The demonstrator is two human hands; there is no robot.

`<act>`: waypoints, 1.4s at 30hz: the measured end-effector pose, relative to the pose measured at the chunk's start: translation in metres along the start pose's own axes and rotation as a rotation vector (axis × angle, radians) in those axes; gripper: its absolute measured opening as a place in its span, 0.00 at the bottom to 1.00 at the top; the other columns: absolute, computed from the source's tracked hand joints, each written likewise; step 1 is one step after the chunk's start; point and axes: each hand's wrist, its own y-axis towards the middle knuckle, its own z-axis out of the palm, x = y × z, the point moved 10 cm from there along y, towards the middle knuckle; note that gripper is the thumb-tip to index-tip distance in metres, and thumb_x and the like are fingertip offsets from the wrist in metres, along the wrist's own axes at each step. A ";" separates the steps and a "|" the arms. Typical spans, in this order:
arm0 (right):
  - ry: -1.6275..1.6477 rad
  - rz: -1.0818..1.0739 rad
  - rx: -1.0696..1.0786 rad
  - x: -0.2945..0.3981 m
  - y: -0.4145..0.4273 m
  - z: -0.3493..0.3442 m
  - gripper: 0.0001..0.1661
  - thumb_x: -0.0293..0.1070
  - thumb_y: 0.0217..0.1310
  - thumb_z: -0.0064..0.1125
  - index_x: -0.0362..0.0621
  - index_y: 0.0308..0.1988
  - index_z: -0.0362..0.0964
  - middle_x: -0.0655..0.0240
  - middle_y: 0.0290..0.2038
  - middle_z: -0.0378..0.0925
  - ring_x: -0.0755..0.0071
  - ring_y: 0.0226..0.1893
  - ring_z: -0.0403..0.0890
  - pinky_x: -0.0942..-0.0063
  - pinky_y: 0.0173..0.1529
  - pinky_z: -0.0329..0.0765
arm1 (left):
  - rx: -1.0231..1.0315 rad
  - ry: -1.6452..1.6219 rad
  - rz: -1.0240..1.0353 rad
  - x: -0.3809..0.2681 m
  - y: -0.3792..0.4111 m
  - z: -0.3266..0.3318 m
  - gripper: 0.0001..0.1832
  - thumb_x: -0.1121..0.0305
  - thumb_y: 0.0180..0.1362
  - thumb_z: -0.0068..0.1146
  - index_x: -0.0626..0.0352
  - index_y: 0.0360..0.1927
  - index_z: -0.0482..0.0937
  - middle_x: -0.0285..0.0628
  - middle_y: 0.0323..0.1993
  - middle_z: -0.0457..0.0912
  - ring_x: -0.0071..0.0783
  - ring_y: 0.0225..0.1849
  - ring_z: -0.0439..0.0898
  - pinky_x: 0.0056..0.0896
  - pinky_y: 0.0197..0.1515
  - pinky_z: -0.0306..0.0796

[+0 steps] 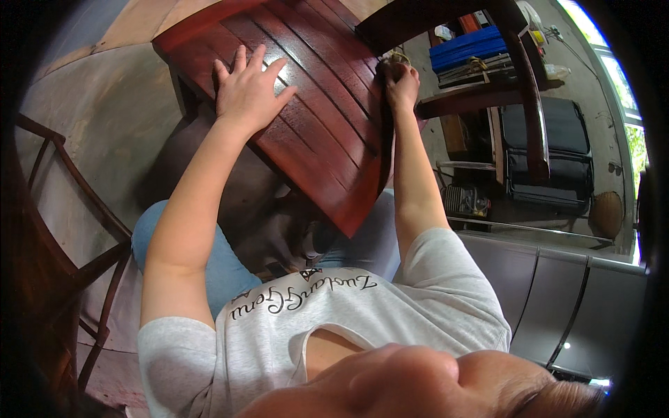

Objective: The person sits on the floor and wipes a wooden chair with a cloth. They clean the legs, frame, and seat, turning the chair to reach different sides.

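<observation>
A glossy red-brown wooden chair (313,130) stands before me, its broad grooved panel facing up towards me. My left hand (248,91) lies palm down on this panel, fingers spread, with nothing held. Along the panel's right edge, my right hand (402,86) pinches a small crumpled rag-like bundle (395,56). My fingers cover much of that bundle, so its exact kind is unclear. Just right of my right hand, a dark wooden rail (470,100) of the chair's frame joins a long curved bar (532,99).
Another dark wooden chair (99,261) is at my left. Beyond the frame on the right are blue boxes (465,48), a black padded case (546,151) and a small finned engine-like machine (465,201). Grey panels (554,298) stand at the lower right.
</observation>
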 end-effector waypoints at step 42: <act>-0.398 0.190 0.300 0.014 -0.075 -0.059 0.19 0.44 0.69 0.54 0.51 0.56 0.71 0.44 0.43 0.81 0.37 0.44 0.84 0.48 0.47 0.81 | 0.088 0.017 -0.020 0.000 0.003 0.003 0.33 0.40 0.63 0.57 0.44 0.67 0.75 0.44 0.75 0.64 0.51 0.77 0.58 0.76 0.72 0.48</act>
